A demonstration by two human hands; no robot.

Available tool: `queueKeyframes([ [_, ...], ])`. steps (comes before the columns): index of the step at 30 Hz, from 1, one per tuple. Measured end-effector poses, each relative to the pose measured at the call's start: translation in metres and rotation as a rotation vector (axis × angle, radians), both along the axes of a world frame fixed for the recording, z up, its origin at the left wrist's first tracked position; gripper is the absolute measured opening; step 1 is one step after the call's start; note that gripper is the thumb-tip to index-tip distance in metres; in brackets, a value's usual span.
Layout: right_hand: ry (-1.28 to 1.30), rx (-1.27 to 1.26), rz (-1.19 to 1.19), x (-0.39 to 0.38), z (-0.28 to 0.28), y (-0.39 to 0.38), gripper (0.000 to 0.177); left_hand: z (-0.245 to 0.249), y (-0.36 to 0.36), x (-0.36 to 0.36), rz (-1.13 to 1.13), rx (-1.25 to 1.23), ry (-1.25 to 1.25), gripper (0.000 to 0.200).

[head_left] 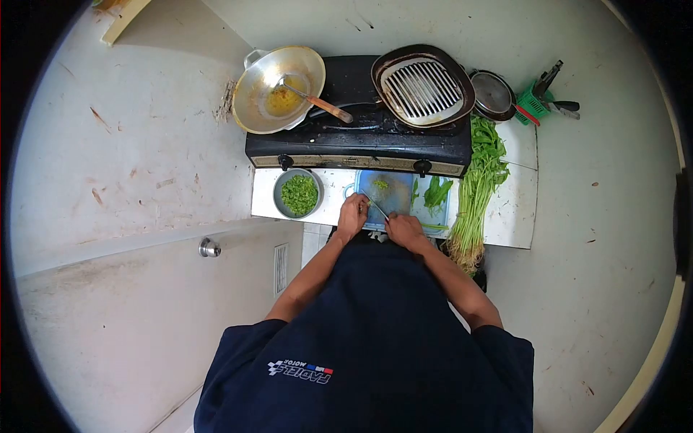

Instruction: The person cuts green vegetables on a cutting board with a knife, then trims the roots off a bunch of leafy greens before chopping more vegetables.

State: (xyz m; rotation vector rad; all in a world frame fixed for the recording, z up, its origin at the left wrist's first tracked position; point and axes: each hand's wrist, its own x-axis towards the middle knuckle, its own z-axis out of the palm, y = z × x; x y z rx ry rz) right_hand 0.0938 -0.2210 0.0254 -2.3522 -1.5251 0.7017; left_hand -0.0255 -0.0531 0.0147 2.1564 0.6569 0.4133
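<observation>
On a blue cutting board (399, 182), my right hand (404, 229) is closed round the handle of a knife (378, 208), whose blade slants up and left toward my left hand. Fingers bent, my left hand (353, 212) pinches a small green stalk at the board's left edge, beside the blade. A little pile of chopped greens (380, 185) lies just beyond the blade. Loose green leaves (436, 193) rest on the right part of the board. Left of my left hand stands a grey bowl (298, 213) of chopped greens.
Behind the board is a black gas stove (354, 144) with a wok (249, 90) holding a ladle and yellow liquid, and a grill pan (422, 88). Long leafy greens (476, 191) lie to the right. A small pan (493, 95) and a green utensil basket (533, 105) stand behind them.
</observation>
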Motion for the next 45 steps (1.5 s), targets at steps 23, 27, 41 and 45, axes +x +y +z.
queueKeyframes([
  [23, -0.015, 0.004, 0.033, 0.002, -0.002, 0.009, 0.035, 0.005, -0.001, 0.000, 0.043, -0.062, 0.015, 0.007],
  [27, 0.011, 0.013, 0.038, 0.002, 0.001, 0.008, 0.038, 0.001, -0.001, 0.000, 0.045, -0.073, -0.009, 0.006],
  [41, -0.072, 0.042, 0.081, -0.003, -0.001, 0.007, 0.025, 0.002, -0.005, 0.002, 0.074, -0.061, -0.025, 0.006],
  [45, -0.067, -0.003, 0.039, -0.005, 0.000, -0.002, 0.025, -0.003, -0.005, 0.001, 0.103, -0.100, -0.026, 0.007],
])
